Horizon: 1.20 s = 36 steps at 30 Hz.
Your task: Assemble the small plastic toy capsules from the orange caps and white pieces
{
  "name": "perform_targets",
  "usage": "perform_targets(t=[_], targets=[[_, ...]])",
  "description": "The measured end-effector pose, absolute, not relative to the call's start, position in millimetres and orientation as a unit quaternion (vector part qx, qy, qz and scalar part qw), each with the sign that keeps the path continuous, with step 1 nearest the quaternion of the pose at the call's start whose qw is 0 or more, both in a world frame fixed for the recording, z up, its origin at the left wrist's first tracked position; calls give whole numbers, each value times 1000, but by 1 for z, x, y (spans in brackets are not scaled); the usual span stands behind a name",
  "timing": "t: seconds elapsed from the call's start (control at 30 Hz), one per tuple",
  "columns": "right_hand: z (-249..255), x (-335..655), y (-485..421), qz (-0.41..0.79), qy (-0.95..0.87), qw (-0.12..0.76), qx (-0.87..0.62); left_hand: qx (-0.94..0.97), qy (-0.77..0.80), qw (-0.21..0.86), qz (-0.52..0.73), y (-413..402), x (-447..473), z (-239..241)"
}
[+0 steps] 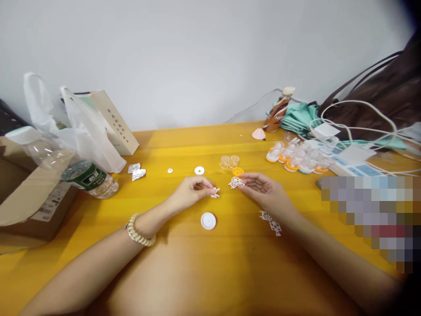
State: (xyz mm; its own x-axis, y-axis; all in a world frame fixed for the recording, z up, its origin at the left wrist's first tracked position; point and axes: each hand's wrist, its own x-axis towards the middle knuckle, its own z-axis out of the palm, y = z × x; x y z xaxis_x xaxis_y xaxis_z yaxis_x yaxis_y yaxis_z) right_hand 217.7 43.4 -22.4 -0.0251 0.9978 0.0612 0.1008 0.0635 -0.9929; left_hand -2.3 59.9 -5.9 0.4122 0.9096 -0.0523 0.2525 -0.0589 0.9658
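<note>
Between thumb and fingers, my left hand (192,192) pinches a small white openwork plastic piece (215,192). My right hand (263,188) grips a larger white lattice-like plastic piece (236,183) by its right edge. The two pieces are apart, held above the table. Just behind the right-hand piece lies an orange round disc (238,171). A white round lid (208,220) rests on the table in front of my hands. Another white openwork piece (271,222) lies under my right wrist. Beyond my left hand is a white ring (199,170) with a centre hole.
Small clear cups (229,162) stand behind the hands. Foil pieces (137,171) and a tiny white part (170,170) lie left. A cardboard box (39,210), a large water bottle (90,177) and a plastic bag (88,136) crowd the left; clear-and-orange assemblies (297,156), a brown drink bottle (279,109) and cables the right.
</note>
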Motion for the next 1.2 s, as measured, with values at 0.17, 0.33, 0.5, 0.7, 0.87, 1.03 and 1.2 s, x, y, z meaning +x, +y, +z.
perform_targets(t=[0.17,0.33,0.5,0.7,0.87,1.03,1.2], targets=[[-19,212,38,479,-552,469,-495,603,496,552,293,58,-6,-7],[-15,212,35,499,-551,443,-501,561,503,574,319,61,-6,-8],[-13,210,31,519,-524,439,-513,577,507,555,319,62,0,-4],[-11,210,29,522,-509,438,-526,612,535,504,292,65,10,-5],[-9,210,29,531,-499,431,-532,635,481,501,339,65,2,-5],[-12,203,24,591,-468,406,-517,661,419,508,360,42,-16,9],[-11,186,16,649,-458,376,-476,584,453,559,375,19,-31,7]])
